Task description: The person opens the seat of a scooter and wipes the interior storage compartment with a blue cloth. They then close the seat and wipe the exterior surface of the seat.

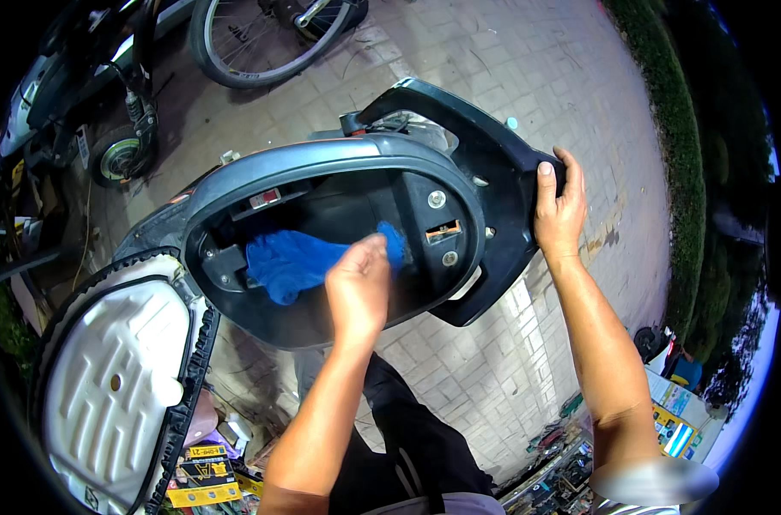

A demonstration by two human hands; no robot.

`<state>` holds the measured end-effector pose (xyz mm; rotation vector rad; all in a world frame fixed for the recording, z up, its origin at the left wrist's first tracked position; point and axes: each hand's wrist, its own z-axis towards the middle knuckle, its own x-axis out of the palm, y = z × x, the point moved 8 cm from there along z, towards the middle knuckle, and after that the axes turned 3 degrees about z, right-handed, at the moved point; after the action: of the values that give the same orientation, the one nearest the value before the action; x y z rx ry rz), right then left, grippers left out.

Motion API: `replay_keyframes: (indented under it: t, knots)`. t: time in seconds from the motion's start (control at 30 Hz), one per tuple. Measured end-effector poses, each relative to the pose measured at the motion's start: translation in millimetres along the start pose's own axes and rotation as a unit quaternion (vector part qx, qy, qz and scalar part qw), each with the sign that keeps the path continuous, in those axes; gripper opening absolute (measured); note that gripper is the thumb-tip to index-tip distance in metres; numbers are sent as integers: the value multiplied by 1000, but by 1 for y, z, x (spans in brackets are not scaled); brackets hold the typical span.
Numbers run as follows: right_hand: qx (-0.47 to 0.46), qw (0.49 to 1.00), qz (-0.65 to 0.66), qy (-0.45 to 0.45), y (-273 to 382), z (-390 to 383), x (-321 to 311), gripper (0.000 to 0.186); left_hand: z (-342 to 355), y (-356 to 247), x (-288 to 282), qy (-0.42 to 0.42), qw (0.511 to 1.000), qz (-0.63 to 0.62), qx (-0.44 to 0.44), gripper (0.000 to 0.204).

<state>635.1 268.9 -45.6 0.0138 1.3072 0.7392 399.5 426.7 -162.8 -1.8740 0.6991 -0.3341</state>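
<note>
An electric scooter's open under-seat compartment (347, 202) lies in front of me, a deep black tub with a grey outer body. My left hand (358, 287) is down in it, fingers closed on a blue cloth (287, 262). The cloth bunches to the left of the fist, and a bit of it shows past the fingertips on the right. My right hand (562, 210) grips the outer edge of the black rear grab rail (502, 163), thumb on top, other fingers partly hidden. Two round bolts and an orange-edged slot (443, 230) sit at the tub's right end.
The flipped-open seat (120, 360) shows its white underside at left. A bicycle wheel (270, 43) and another scooter's wheel (124, 156) stand beyond on the paving (596, 112). Yellow-and-black boxes (203, 481) lie below the seat. Assorted parts (545, 472) spread near my right elbow.
</note>
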Motion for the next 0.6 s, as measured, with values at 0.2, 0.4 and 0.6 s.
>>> replay_keyframes:
  t: [0.2,0.4,0.6]
  knots:
    - [-13,1000,8,0,-1,0,4,45,14,-37,28,8,990,-82,117,47]
    - [-11,1000,-13,3,-5,-3,3,45,-58,-17,39,221,951,185,116,64]
    - [-13,1000,7,5,3,1,5,47,5,-50,51,113,969,30,217,80]
